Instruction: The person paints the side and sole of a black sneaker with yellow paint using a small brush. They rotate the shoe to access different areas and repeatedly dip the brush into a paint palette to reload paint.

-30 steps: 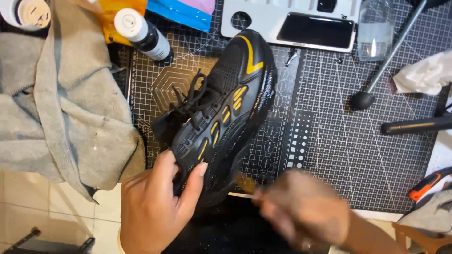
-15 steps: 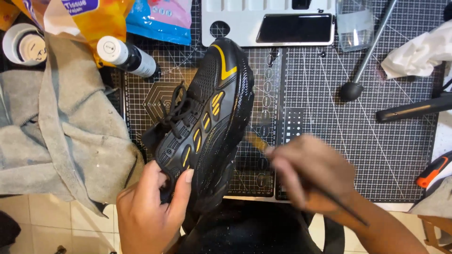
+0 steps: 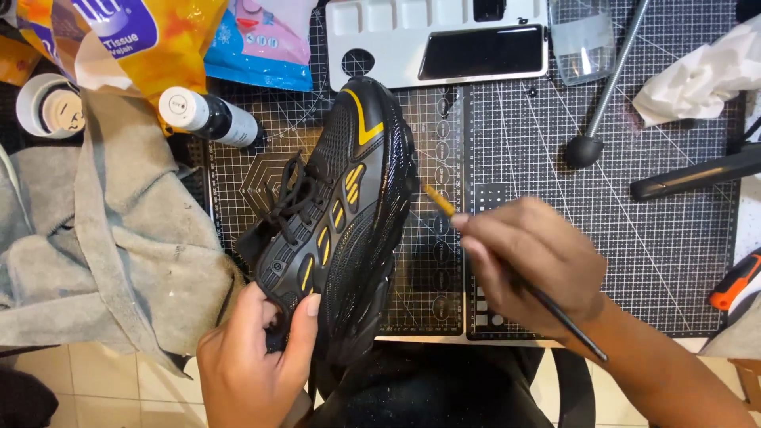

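A black sneaker (image 3: 349, 214) with yellow accents lies on its side on a dark gridded cutting mat (image 3: 634, 238), toe pointing away from me. My left hand (image 3: 250, 357) grips its heel end, thumb over the side panel. My right hand (image 3: 531, 265) holds a thin paintbrush (image 3: 440, 202) like a pen. The brush's yellowish tip sits just right of the shoe's sole edge, very close to it.
A grey cloth (image 3: 103, 254) lies left of the mat. A white-capped paint bottle (image 3: 210, 117), a white palette (image 3: 444, 40) with a dark phone, a clear cup (image 3: 583, 40), tissue packs (image 3: 135, 40), crumpled tissue (image 3: 697, 71) and a black stand rod (image 3: 610, 95) sit around.
My right hand came up from the lower edge and now holds the brush near the sole's side. The view shifted down slightly; my left hand keeps its grip on the heel.
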